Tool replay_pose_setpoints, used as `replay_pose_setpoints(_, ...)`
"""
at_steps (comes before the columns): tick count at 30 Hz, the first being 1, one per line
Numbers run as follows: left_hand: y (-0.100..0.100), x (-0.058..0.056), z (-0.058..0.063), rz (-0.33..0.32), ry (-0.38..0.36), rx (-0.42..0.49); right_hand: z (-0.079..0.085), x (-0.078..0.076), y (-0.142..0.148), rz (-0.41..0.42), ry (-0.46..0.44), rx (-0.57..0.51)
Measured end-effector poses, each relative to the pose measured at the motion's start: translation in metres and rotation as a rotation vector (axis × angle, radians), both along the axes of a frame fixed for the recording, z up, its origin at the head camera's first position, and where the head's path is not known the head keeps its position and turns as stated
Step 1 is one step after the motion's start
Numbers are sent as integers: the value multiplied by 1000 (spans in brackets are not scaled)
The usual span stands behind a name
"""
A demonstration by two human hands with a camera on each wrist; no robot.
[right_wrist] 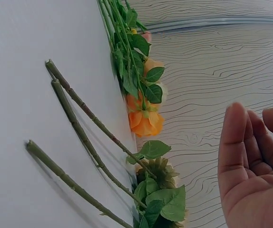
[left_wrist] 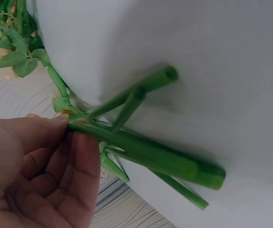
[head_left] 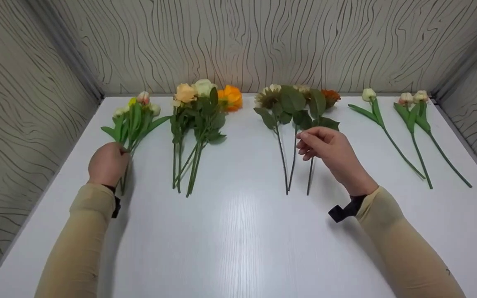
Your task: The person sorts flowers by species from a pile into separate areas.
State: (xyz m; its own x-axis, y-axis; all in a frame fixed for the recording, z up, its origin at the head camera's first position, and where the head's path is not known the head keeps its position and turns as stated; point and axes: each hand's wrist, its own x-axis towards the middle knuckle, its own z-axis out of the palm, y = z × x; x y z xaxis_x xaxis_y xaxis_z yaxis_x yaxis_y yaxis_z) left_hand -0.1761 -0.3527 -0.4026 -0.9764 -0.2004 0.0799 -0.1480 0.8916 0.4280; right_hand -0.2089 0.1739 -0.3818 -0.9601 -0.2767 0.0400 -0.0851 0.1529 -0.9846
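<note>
At the left of the head view, my left hand (head_left: 107,164) pinches the stems of a bunch of tulips (head_left: 137,120) with white, yellow and pink heads. Up close in the left wrist view, thumb and fingertips grip several green stems (left_wrist: 151,154), whose cut ends point away from the palm. My right hand (head_left: 333,155) hovers over the stems of the dark-leaved flowers (head_left: 292,99), two pale and one rust-orange. Its fingers are loosely bent and hold nothing; the right wrist view shows a gap between thumb and fingers (right_wrist: 234,137). Three brownish-green stems (right_wrist: 86,133) lie beside it.
Between the hands lies a bunch of roses (head_left: 203,93) in peach and white, along with an orange flower (head_left: 230,98). Three separate tulips (head_left: 414,116) lie at the right on the white table (head_left: 230,240). Wood-patterned panels (head_left: 238,45) stand behind and at both sides.
</note>
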Motion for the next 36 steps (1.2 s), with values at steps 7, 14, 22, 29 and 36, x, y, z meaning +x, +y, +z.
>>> replay_pose_setpoints(7,-3,-3,-4,35,-58,8,0,-2,-1,7,-15,26)
replay_pose_setpoints(14,25,-3,14,-23,17,-11,-3,-12,14,-27,-15,182)
replay_pose_setpoints(22,129,1,33,-293,175,-14,-5,-42,88,-153,16,590)
replay_pose_setpoints(29,228,14,34,-564,284,-117,-10,-57,179,-317,69,865)
replay_pose_setpoints(36,302,39,31,-772,308,-135,-26,-42,248,-404,33,1060)
